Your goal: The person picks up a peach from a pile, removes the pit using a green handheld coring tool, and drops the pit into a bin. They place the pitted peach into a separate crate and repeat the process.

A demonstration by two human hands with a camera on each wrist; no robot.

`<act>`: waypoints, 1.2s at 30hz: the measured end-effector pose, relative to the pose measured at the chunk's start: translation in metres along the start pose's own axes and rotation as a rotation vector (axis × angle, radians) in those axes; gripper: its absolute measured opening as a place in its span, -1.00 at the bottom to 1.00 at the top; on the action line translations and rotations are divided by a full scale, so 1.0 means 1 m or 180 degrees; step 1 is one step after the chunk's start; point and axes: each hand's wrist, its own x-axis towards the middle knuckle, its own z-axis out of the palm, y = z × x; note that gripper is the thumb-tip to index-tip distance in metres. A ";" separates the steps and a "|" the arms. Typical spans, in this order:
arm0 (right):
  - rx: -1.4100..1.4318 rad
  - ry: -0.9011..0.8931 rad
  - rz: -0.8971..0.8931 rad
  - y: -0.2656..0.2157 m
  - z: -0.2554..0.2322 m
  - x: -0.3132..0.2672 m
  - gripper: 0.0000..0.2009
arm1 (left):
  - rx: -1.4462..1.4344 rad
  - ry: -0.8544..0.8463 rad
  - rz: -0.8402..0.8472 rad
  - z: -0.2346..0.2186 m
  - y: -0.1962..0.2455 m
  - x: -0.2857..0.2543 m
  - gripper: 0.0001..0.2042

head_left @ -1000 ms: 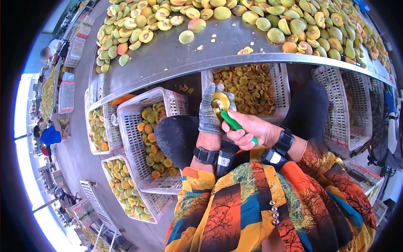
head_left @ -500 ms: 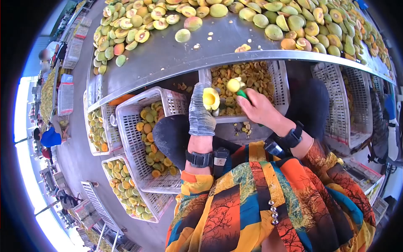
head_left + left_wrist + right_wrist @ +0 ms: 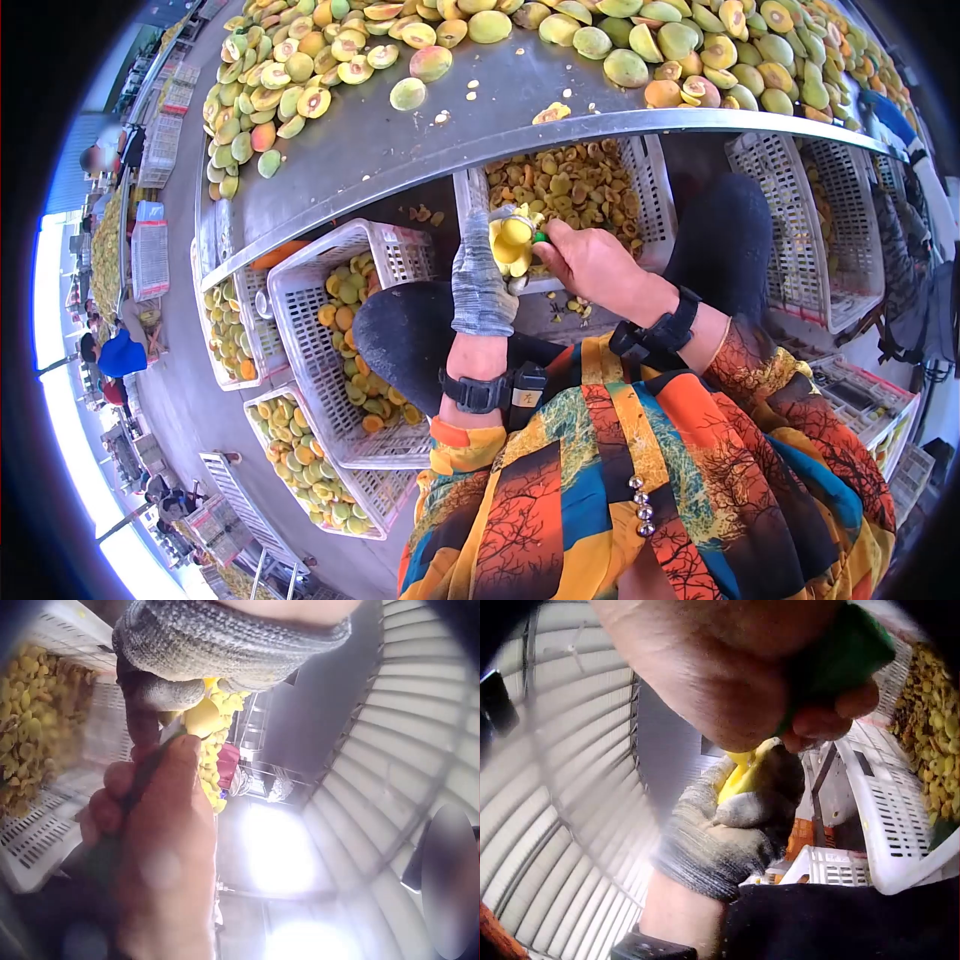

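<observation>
Where a metal table ends, close handling of a fruit half

While a fruit heap fills the table's far side, a strip of grey metal runs between it and the curved front rim. Middle crate sits partly under that rim, holding cut fruit pieces; left crate stands apart from it, dark gap between. Two dark-trousered knees, well apart, bound the working room. Between them, near side of the rim: right hand, bare, curled tight round a green-handled tool; left hand, gloved, fingers curled about the fruit half, its hollow showing. Fruit half lies over or just before the middle crate's near left corner; depth hard to judge. Tool's end by the fruit's right side, exact contact hidden. Smallest: pale bits on the grey strip.
</observation>
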 end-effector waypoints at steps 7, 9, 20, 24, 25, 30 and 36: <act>-0.1140 0.0029 0.0065 0.036 0.001 0.007 -0.79 | -0.0180 -0.0434 -0.0053 -0.009 -0.011 -0.006 -0.59; -0.0900 -0.0080 0.0798 0.053 -0.009 0.006 -0.76 | -0.0330 -0.0523 0.0000 -0.022 0.007 -0.019 -0.61; -0.0679 -0.0718 0.0970 0.099 0.019 0.001 -0.67 | 0.5184 0.4515 0.0996 -0.210 0.132 -0.074 -0.60; -0.0193 -0.0707 0.0593 0.066 -0.004 0.005 -0.67 | 0.4784 0.2975 0.2728 -0.182 0.166 -0.008 -0.59; -0.0070 -0.0557 0.0612 0.059 -0.010 0.007 -0.66 | 0.4739 0.2389 0.3245 -0.145 0.171 0.015 -0.59; 0.0364 -0.0003 0.0423 0.038 -0.040 0.004 -0.69 | 0.5486 0.1139 0.3257 -0.009 0.160 0.154 -0.48; 0.0508 0.0480 0.0613 0.030 -0.069 -0.019 -0.79 | 0.6123 0.1051 0.2290 0.015 0.140 0.191 -0.50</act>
